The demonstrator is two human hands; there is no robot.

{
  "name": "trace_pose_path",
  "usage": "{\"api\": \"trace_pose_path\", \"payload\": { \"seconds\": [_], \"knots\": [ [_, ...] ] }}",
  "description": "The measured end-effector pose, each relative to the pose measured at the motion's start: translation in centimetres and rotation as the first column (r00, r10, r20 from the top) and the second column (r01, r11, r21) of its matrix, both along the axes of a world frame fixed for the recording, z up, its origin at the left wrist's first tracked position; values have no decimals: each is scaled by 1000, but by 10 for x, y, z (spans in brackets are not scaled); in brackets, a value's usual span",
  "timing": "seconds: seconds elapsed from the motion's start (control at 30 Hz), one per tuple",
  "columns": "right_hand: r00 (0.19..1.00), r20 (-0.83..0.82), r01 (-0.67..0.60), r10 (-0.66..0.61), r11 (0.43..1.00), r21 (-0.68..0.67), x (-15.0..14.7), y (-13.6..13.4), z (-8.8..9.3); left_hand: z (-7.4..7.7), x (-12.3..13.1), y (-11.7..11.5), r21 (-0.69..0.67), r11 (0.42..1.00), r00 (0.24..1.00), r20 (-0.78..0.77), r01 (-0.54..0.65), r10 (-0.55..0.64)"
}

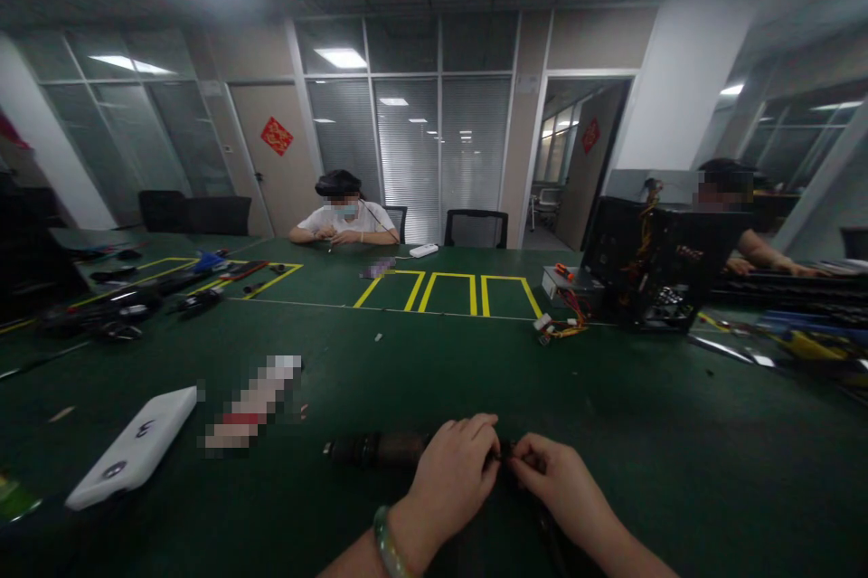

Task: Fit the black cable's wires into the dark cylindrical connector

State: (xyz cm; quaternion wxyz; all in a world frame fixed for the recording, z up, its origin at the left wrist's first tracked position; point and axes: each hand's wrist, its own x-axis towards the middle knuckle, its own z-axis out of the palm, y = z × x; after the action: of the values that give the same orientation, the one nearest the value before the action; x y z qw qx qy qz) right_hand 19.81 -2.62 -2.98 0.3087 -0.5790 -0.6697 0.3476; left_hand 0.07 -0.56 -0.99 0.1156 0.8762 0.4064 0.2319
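A long, dark cylindrical thing (397, 450), ribbed toward its left end and with a small metal tip there, lies across the green table in front of me. I cannot tell its exact kind. My left hand (451, 474), with a green bangle at the wrist, is closed over its right part and hides that stretch. Close beside it, my right hand (552, 474) pinches at the right end with thumb and forefinger; what sits between those fingertips is too small and dark to make out. A dark cord-like strip (551, 537) runs below my right hand toward me.
A white power bank (136, 447) and a blurred-out strip (254, 406) lie to the left. Dark tools and cables (128, 311) are further left. A computer case (657, 266) and a power supply (570, 287) stand right. Two people sit beyond, one opposite, one right.
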Motion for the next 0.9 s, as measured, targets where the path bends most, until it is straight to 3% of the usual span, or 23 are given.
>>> {"api": "trace_pose_path", "payload": {
  "seconds": [0.3, 0.6, 0.9],
  "knots": [
    [999, 26, 25, -26, 999, 38, -3, 3, -9, 2, 1, 0, 8, 1000, 1000, -15, 14, -14],
    [999, -33, -11, 10, 1000, -20, -1, 0, 1, 6, 1, -2, -6, 1000, 1000, -9, 11, -11],
    [1000, -4, -8, 8, 1000, -15, -1, -1, 1, -2, 0, 1, -3, 1000, 1000, 12, -19, 19]
  ]
}}
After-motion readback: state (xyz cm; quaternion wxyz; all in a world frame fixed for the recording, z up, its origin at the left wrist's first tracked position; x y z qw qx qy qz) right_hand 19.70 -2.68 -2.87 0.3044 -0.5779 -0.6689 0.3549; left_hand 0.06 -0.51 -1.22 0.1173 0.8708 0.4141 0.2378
